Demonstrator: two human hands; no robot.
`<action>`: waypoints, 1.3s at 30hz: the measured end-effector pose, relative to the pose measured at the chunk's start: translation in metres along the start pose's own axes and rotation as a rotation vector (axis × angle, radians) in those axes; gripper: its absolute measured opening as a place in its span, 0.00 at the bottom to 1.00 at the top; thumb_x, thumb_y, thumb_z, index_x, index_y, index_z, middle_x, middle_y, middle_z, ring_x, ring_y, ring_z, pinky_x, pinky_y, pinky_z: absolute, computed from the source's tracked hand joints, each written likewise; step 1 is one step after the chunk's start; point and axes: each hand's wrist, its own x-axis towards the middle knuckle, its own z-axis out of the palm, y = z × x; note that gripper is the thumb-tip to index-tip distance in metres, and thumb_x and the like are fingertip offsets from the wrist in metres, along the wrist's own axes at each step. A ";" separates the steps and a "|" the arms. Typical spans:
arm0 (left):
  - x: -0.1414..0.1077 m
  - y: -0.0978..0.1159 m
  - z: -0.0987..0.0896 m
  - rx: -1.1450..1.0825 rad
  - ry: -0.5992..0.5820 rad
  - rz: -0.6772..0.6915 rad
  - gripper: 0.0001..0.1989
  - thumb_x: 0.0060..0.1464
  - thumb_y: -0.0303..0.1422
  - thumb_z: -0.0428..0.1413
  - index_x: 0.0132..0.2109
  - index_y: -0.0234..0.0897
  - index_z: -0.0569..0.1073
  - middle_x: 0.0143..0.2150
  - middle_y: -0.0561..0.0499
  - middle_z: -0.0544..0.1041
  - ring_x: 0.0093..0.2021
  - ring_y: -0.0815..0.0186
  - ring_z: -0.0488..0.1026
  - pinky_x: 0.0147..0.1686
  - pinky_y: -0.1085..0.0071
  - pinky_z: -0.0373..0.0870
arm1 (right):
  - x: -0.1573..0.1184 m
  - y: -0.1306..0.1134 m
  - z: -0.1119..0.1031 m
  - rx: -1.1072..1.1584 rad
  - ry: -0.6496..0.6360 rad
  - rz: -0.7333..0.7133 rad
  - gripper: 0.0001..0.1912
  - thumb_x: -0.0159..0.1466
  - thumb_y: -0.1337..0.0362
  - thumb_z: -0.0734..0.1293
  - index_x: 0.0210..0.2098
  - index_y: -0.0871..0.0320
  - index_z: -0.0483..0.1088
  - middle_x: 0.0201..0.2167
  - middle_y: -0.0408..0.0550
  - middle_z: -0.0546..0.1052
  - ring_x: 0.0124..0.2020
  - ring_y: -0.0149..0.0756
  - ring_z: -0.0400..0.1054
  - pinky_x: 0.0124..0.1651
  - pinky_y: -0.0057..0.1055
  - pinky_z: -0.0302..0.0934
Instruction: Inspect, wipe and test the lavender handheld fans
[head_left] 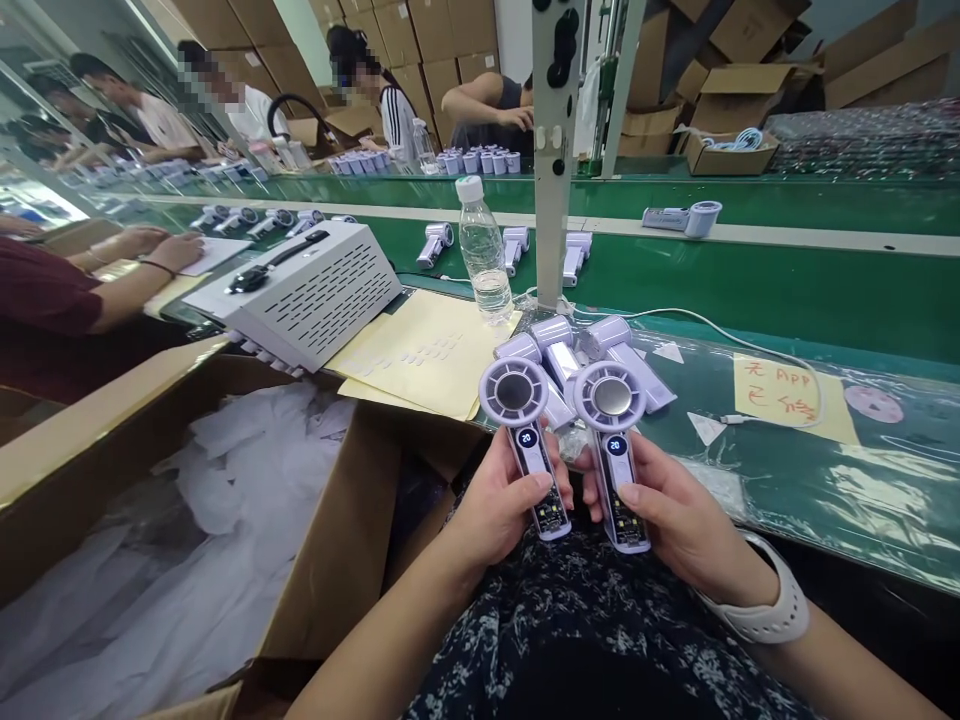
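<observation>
My left hand (504, 500) is closed around the handle of a lilac handheld fan (527, 455), its thumb on the handle below a small display reading 20. Beside it, my right hand (667, 505) grips a second handheld fan (616, 460), whose display also reads 20. Both fans stand nearly upright with their round heads up and faces toward me. Circuit parts show in the open lower handles. Just behind them, several more fans (645, 375) lie in a heap at the bench edge, partly hidden by the two in my hands.
A cardboard box (352, 520) with white wrapping sits at left. Behind it stand a grey vented metal unit (322, 290), yellow paper (420, 345) and a water bottle (484, 250). A metal post (551, 150) rises by the green conveyor (787, 280). A white cable (697, 315) crosses the bench. Co-workers sit beyond.
</observation>
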 end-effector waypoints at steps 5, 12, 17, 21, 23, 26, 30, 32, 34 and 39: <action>0.008 -0.004 -0.004 -0.013 0.142 -0.022 0.22 0.51 0.37 0.66 0.49 0.38 0.67 0.36 0.55 0.72 0.29 0.69 0.72 0.29 0.70 0.73 | 0.001 0.004 0.002 0.028 0.080 0.014 0.15 0.65 0.54 0.71 0.46 0.56 0.73 0.32 0.47 0.76 0.28 0.33 0.69 0.31 0.29 0.67; 0.005 -0.013 -0.012 0.049 -0.009 0.011 0.19 0.56 0.41 0.64 0.48 0.38 0.67 0.37 0.55 0.72 0.29 0.70 0.73 0.29 0.69 0.75 | 0.001 0.005 -0.002 0.017 0.077 0.021 0.15 0.66 0.52 0.70 0.43 0.57 0.73 0.37 0.47 0.76 0.28 0.31 0.69 0.28 0.26 0.67; 0.005 -0.011 -0.012 0.101 -0.058 0.039 0.16 0.58 0.41 0.63 0.46 0.37 0.68 0.37 0.53 0.73 0.29 0.68 0.76 0.32 0.69 0.75 | 0.003 0.000 0.000 0.010 0.075 0.026 0.15 0.66 0.52 0.70 0.43 0.56 0.72 0.32 0.45 0.75 0.26 0.31 0.69 0.29 0.26 0.67; 0.005 -0.012 -0.011 0.058 -0.047 0.028 0.18 0.56 0.41 0.64 0.47 0.37 0.68 0.39 0.53 0.73 0.29 0.67 0.76 0.32 0.67 0.76 | 0.003 0.001 0.000 0.024 0.094 0.029 0.16 0.65 0.52 0.71 0.44 0.57 0.73 0.31 0.46 0.76 0.28 0.32 0.70 0.31 0.26 0.68; 0.005 -0.013 -0.011 0.054 -0.029 0.027 0.18 0.56 0.41 0.64 0.47 0.37 0.68 0.38 0.53 0.73 0.29 0.67 0.76 0.32 0.67 0.76 | 0.002 0.003 -0.001 0.037 0.106 0.041 0.15 0.65 0.52 0.71 0.44 0.57 0.73 0.34 0.47 0.76 0.28 0.32 0.70 0.31 0.27 0.68; 0.006 -0.013 -0.012 0.064 -0.010 0.027 0.18 0.56 0.40 0.64 0.46 0.37 0.68 0.38 0.53 0.74 0.28 0.67 0.76 0.30 0.67 0.76 | 0.001 0.006 -0.001 0.058 0.107 0.062 0.14 0.66 0.53 0.70 0.44 0.57 0.74 0.35 0.48 0.76 0.29 0.33 0.70 0.31 0.28 0.68; 0.005 -0.012 -0.012 0.089 -0.004 0.012 0.17 0.57 0.40 0.63 0.47 0.37 0.68 0.39 0.50 0.76 0.30 0.64 0.78 0.32 0.66 0.75 | 0.002 0.009 -0.002 0.083 0.102 0.050 0.14 0.66 0.55 0.70 0.47 0.55 0.74 0.38 0.49 0.76 0.32 0.34 0.71 0.33 0.30 0.69; 0.005 -0.011 -0.012 0.111 0.012 0.008 0.18 0.57 0.41 0.63 0.47 0.36 0.68 0.39 0.49 0.77 0.31 0.63 0.79 0.33 0.66 0.75 | 0.002 0.009 -0.003 0.076 0.104 0.029 0.14 0.65 0.55 0.71 0.46 0.56 0.74 0.40 0.49 0.75 0.32 0.34 0.70 0.31 0.29 0.68; 0.005 -0.011 -0.011 0.135 0.050 -0.010 0.20 0.56 0.42 0.64 0.47 0.36 0.67 0.40 0.49 0.77 0.32 0.62 0.80 0.34 0.65 0.76 | 0.003 0.008 -0.003 0.062 0.110 0.020 0.13 0.65 0.55 0.71 0.43 0.57 0.74 0.38 0.48 0.75 0.30 0.33 0.70 0.29 0.28 0.67; 0.004 -0.011 -0.009 0.188 0.159 -0.023 0.27 0.52 0.45 0.67 0.50 0.40 0.63 0.39 0.50 0.79 0.27 0.63 0.79 0.28 0.66 0.77 | 0.003 0.005 -0.002 0.124 0.058 0.070 0.19 0.68 0.48 0.66 0.40 0.58 0.76 0.27 0.47 0.76 0.21 0.30 0.66 0.24 0.27 0.61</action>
